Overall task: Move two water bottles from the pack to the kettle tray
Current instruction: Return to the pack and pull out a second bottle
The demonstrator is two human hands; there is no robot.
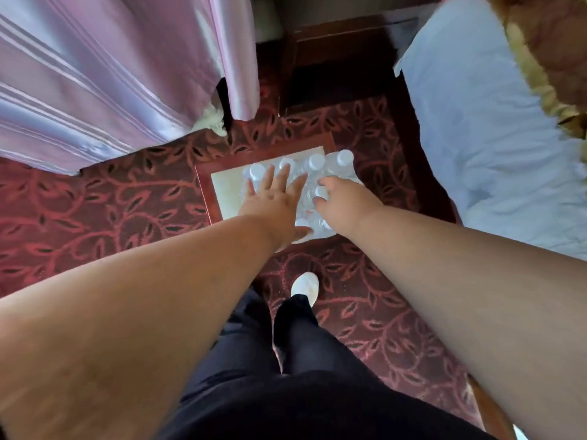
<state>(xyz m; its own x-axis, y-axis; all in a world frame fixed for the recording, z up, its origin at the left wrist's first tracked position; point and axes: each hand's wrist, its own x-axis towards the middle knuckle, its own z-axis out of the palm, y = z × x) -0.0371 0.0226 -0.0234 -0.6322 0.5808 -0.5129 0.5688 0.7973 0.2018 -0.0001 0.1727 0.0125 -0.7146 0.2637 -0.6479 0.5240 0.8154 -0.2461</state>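
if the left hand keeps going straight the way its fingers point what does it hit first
Probably the white caps of the pack of water bottles: the left hand is spread flat right over them, though the gap is unclear.

I see a red carpet [95, 201] patterned with dark leaves and vines, covering the floor. On it lies a pale square panel [224, 185] framed in reddish wood, and on that panel sits the pack of water bottles [313, 173], white caps up, clear wrap around them. My white shoe [305, 285] stands on the carpet just below the pack. At upper left, a pink striped curtain [104, 77] reaches down to the carpet.
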